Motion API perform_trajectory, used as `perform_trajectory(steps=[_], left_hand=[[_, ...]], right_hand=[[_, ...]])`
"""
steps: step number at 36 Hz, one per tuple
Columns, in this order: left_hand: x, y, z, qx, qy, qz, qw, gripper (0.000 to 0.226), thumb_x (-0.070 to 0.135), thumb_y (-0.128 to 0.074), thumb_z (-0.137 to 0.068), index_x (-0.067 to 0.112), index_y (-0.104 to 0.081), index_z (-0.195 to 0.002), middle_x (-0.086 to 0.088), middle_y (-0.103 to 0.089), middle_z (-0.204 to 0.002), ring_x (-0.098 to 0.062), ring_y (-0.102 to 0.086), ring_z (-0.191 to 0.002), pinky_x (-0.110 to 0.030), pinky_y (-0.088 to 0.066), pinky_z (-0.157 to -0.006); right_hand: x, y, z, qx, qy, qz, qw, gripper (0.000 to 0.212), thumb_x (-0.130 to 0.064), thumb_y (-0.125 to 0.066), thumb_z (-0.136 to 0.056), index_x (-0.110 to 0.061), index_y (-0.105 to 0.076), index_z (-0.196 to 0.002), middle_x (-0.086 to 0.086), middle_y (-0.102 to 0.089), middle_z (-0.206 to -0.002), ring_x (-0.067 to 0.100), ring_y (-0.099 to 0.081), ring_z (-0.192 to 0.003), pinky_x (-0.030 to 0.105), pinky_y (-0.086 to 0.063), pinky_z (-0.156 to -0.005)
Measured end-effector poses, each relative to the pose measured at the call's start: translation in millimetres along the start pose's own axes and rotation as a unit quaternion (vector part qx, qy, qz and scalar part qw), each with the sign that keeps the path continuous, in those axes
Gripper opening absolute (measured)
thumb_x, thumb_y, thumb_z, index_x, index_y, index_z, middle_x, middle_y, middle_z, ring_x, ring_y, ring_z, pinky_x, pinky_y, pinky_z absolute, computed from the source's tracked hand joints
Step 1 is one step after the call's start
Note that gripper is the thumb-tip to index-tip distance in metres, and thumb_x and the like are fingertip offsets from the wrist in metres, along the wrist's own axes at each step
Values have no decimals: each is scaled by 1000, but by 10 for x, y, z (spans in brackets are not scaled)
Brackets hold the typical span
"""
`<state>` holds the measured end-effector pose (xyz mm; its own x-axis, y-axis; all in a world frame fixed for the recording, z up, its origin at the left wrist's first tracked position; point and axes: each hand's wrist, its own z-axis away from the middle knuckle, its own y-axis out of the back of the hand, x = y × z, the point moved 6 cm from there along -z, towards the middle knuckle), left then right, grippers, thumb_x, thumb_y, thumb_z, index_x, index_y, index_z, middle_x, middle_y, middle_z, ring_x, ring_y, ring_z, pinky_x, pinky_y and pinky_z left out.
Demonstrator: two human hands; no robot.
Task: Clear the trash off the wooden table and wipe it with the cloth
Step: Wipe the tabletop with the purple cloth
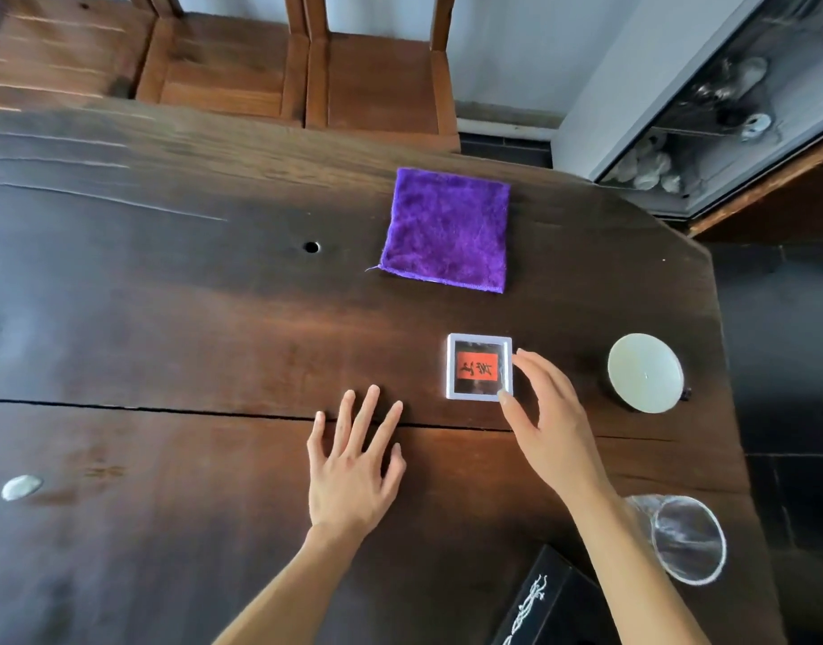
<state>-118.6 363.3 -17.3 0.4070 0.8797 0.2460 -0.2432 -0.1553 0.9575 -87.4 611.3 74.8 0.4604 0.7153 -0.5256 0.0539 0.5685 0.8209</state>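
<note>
A folded purple cloth lies flat on the dark wooden table, toward its far side. Nearer to me sits a small square white-framed box with a red label and black characters. My right hand touches the box's right edge with thumb and fingertips; the grip does not look closed around it. My left hand hovers flat over the table with its fingers spread, left of the box, holding nothing.
A round pale lid or cup stands right of the box. A clear plastic cup lies near the table's right edge. A black box with a white pattern sits at the front. Two wooden chairs stand beyond the table.
</note>
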Motion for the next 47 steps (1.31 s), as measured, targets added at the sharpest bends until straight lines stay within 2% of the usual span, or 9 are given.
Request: perform_trajectory(steps=[8,13,17,21,25,29,33,39,47], left_hand=[[-51,135,-63,9,-7,83,996,51,38,-46,-92,42,-53,-142,13,-38,-162,-16,-30,-153,-45,-22,-119],[-252,435,-388,-65,0,155,986,39,36,-41,-91,38,-66,-120,26,-57,-138,-9,-54,-120,-32,-37,-94],[-540,730,-753,-94,41,300,948,35,37,-41,-95,34,-68,-117,22,-61,-121,-8,-56,-108,-35,-48,-96],[-987,1072,-1015,61,29,197,978,35,33,-46,-95,29,-69,-121,10,-60,-137,-14,-47,-132,-37,-41,-102],[-1576,1232,-1051,118,84,76,987,40,36,-48,-97,31,-59,-135,1,-40,-160,-22,-29,-151,-47,-29,-115],[-2139,1177,-985,86,150,13,985,51,50,-32,-100,44,-44,-149,4,-19,-170,-19,-13,-158,-46,-14,-124],[-2553,1006,-867,31,138,-46,989,57,61,-14,-101,51,-20,-157,11,-1,-172,-15,0,-159,-48,-6,-128],[-2703,831,-858,24,124,-69,990,60,58,-18,-102,45,-17,-160,8,-9,-171,-20,-7,-159,-52,-11,-126],[-2692,805,-842,36,124,-51,990,59,58,-21,-101,47,-18,-159,10,-11,-171,-16,-4,-159,-49,-6,-128]], right_hand=[[-199,-189,-235,14,5,-27,1000,51,-33,-60,-98,-24,-47,-146,-5,-46,-153,7,-41,-138,6,-30,-99],[-372,-314,-431,6,36,-58,998,48,-26,-60,-99,-22,-48,-145,-6,-47,-151,10,-42,-138,29,-42,-108],[-515,-377,-651,11,67,-60,996,43,-32,-58,-99,-22,-54,-141,-9,-50,-148,7,-44,-136,24,-40,-103],[-670,-381,-963,27,107,-18,994,44,-31,-57,-100,-16,-54,-141,-3,-53,-146,11,-44,-138,31,-39,-112],[-822,-418,-1393,52,116,42,991,48,-34,-53,-102,-16,-50,-146,2,-49,-151,19,-40,-142,40,-36,-115],[-946,-544,-1856,79,125,137,980,52,-44,-40,-105,-19,-44,-150,9,-40,-158,29,-34,-147,52,-32,-116],[-949,-652,-2201,74,79,183,977,58,-52,-17,-105,-29,-28,-157,5,-22,-167,27,-16,-154,58,-18,-122],[-950,-815,-2514,60,53,237,968,63,-63,-14,-102,-39,-8,-159,1,-3,-170,32,1,-156,64,-1,-122],[-972,-906,-2602,59,28,263,962,68,-73,-16,-96,-46,-7,-158,0,2,-170,37,3,-155,75,3,-114]])
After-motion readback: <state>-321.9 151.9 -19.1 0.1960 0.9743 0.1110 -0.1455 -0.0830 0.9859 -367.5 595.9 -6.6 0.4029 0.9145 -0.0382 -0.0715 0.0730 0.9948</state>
